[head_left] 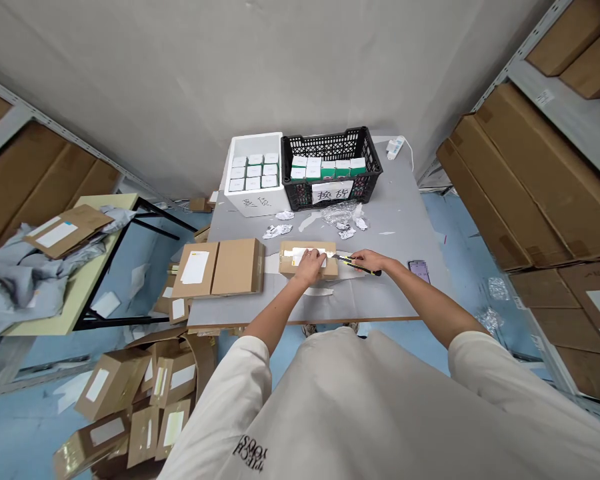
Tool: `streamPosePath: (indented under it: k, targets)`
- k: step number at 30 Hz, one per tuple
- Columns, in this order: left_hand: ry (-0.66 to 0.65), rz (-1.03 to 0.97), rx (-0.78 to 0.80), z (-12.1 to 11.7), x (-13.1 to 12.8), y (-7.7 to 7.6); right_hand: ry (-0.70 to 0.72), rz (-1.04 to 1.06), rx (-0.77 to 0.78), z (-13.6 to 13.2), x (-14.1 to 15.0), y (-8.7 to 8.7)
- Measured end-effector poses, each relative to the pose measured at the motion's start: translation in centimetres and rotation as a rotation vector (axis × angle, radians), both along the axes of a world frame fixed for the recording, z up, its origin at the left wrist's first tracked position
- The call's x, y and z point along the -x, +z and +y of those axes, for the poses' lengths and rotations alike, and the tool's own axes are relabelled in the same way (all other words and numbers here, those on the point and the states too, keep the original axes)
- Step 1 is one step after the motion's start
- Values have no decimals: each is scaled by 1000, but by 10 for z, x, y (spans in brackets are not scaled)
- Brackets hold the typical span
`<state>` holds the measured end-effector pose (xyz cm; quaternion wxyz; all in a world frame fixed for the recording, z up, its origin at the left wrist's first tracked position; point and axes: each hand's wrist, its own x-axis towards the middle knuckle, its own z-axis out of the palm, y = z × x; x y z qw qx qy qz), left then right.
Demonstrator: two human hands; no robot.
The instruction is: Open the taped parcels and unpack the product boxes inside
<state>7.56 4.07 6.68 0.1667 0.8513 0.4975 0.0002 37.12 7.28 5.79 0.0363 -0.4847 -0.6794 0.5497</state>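
Observation:
A small brown cardboard box (290, 267) with a white label lies on the grey table (395, 293) in front of me. My left hand (310, 264) rests on top of the box, fingers curled over the label, pressing it down. My right hand (369, 260) is closed around a yellow and black utility knife (356, 264), whose tip points left at the right end of the box.
Two larger cardboard boxes (219, 268) lie left of it. At the back stand a white foam box (254, 175) and a black crate (333, 167), both holding small boxes. Crumpled paper scraps (278, 231), a phone (419, 269), floor boxes (145, 400), side shelving.

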Motion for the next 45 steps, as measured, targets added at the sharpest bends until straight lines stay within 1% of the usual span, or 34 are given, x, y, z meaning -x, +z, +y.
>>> streamPosePath:
  k: [2,6,8,10,12,15,17,19,21,24,26,28,30,32,35,38,41,43,45]
  targets:
    - [-2,-8,5,1,0,-1,-17,17,32,-7,-1,-1]
    - [12,-32,13,3,-1,-5,-31,75,53,-28,-3,-3]
    - [21,-41,12,4,-1,-7,-63,107,51,-38,-5,-5]
    - [16,-45,11,4,0,-8,-146,151,32,-44,-8,-8]
    - [25,-70,8,4,2,-6,-268,183,17,-46,-10,-9]
    - [104,-152,-17,7,2,0,-397,163,4,-45,-12,-8]
    - [168,-178,-54,11,2,3,-425,142,-22,-44,-12,-6]
    - [196,-163,-93,15,1,3,-419,133,-57,-44,-10,-5]
    - [182,-128,-109,19,0,1,-385,118,-102,-45,-6,-3]
    - [151,-93,-92,23,1,-6,-298,56,-262,-48,1,1]
    - [159,-80,-76,25,2,-9,-213,-20,-406,-50,7,5]
    - [165,-67,-73,26,3,-11,-128,-132,-515,-52,11,9]
    - [161,-64,-95,24,3,-11,-60,-248,-568,-53,15,10]
    - [161,-76,-139,19,3,-13,-29,-323,-594,-54,19,8]
    - [186,-100,-190,9,3,-17,-48,-363,-648,-55,24,0]
    - [213,-127,-192,2,2,-21,-64,-356,-702,-56,30,-10]
    - [228,-149,-186,1,2,-23,-88,-321,-720,-57,32,-17]
    - [230,-162,-187,2,2,-24,-134,-291,-719,-56,28,-21]
    - [228,-174,-184,3,3,-24,-233,-264,-707,-54,18,-24]
